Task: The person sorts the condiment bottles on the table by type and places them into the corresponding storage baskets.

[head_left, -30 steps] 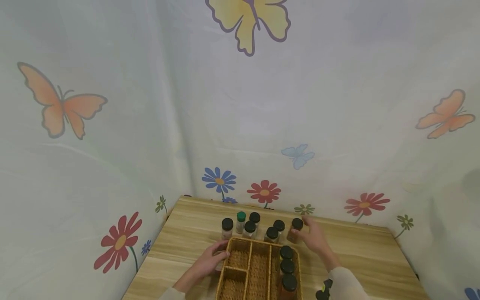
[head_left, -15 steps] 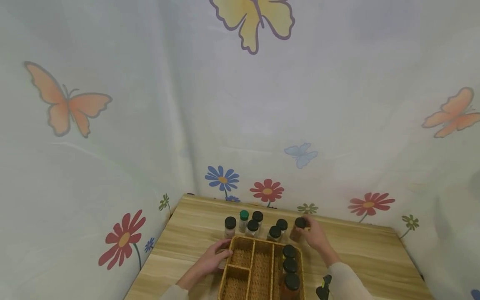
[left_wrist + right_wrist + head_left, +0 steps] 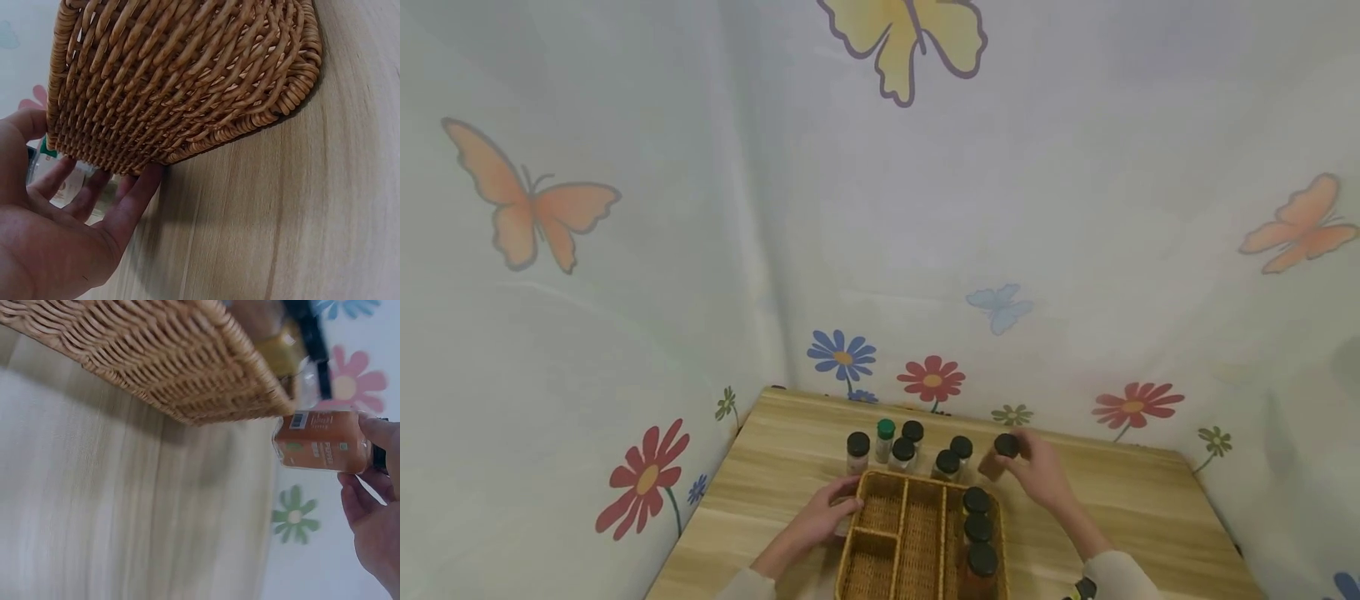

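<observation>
My right hand (image 3: 1043, 479) pinches a spice jar (image 3: 322, 442) near its black lid, thumb on one side and fingers on the other. The jar holds orange-brown powder and leans in the head view, beyond the far right corner of the wicker basket (image 3: 922, 542). My left hand (image 3: 820, 518) grips the basket's far left corner; in the left wrist view the thumb is at the rim and the fingers (image 3: 134, 203) reach the lower edge. Three black-lidded jars (image 3: 978, 528) stand in a row in the basket's right compartment; its other visible compartments hold nothing.
Behind the basket, several spice jars stand on the wooden table (image 3: 1112, 500), among them a green-capped jar (image 3: 885, 440) and a black-lidded jar (image 3: 857, 454) at the left. A black and yellow object (image 3: 1081, 590) lies partly under the right sleeve. A patterned curtain (image 3: 880, 250) surrounds the table.
My right hand has lifted the spice jar from among the others and moved it slightly right and nearer, tilting it. My left hand and the basket keep their place.
</observation>
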`<state>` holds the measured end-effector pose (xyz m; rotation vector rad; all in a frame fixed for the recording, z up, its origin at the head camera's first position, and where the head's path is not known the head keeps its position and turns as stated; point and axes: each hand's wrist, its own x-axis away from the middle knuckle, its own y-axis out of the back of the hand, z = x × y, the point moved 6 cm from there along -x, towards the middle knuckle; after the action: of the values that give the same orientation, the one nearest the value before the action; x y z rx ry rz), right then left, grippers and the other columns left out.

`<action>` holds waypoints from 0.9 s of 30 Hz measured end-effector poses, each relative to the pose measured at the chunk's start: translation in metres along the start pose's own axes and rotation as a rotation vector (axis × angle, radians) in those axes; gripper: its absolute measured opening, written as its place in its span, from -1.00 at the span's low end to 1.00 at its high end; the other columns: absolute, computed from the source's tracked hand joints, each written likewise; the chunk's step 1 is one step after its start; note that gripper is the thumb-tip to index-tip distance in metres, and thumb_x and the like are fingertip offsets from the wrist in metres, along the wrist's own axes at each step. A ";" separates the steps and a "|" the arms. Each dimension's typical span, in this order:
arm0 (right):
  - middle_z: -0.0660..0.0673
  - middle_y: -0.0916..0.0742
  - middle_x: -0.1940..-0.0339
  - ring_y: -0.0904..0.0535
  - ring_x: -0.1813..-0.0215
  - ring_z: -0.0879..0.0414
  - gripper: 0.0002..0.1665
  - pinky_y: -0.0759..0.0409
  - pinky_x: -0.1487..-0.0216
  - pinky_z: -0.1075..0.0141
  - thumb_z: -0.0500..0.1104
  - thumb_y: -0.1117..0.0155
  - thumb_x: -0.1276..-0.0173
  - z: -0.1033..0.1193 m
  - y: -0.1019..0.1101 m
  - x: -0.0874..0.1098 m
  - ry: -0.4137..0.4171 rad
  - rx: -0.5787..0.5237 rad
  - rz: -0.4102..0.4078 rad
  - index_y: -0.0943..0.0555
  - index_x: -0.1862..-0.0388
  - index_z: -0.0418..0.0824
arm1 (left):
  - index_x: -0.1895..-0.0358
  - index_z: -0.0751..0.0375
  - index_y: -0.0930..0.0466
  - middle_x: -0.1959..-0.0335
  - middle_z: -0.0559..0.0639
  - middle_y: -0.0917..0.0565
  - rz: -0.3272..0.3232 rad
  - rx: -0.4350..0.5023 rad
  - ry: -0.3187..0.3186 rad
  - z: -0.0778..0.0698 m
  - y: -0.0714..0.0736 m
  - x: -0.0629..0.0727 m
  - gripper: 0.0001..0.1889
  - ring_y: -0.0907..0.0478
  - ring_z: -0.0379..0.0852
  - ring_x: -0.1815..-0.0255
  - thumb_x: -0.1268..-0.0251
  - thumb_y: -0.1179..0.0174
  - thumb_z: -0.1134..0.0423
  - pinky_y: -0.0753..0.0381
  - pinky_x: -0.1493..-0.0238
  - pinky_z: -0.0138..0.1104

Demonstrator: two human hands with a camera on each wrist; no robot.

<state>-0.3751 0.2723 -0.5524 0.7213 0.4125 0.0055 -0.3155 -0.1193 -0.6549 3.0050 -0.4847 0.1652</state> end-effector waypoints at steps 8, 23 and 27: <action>-0.04 -0.79 0.01 -0.71 -0.04 0.00 -0.46 -0.74 -0.10 -0.06 -0.11 -0.62 -0.31 0.050 0.031 0.025 0.092 0.022 0.001 -0.64 -0.19 -0.24 | -0.60 0.31 -0.27 -0.52 0.46 -0.34 0.004 0.046 -0.009 -0.001 0.002 0.005 -0.39 -0.44 0.44 -0.40 -0.62 -0.17 0.18 -0.80 0.10 0.16; 0.24 -0.78 0.03 -0.69 0.06 0.27 -0.54 -0.73 0.06 0.22 0.02 -0.62 -0.30 0.129 0.055 0.106 0.274 -0.010 0.162 -0.68 -0.14 0.05 | -0.60 0.31 -0.27 -0.52 0.43 -0.36 0.022 0.052 -0.010 -0.002 -0.003 0.003 -0.36 -0.47 0.35 -0.39 -0.59 -0.19 0.17 -0.79 0.07 0.15; 0.18 -0.78 0.02 -0.68 0.06 0.28 -0.54 -0.73 0.13 0.25 0.01 -0.60 -0.33 0.131 0.048 0.121 0.308 -0.019 0.199 -0.69 -0.14 -0.05 | -0.60 0.30 -0.28 -0.51 0.42 -0.36 0.019 0.042 -0.004 -0.003 -0.002 0.004 -0.38 -0.46 0.37 -0.40 -0.61 -0.18 0.17 -0.79 0.08 0.17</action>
<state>-0.2091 0.2422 -0.4777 0.7428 0.6320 0.3104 -0.3117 -0.1179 -0.6520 3.0431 -0.5173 0.1735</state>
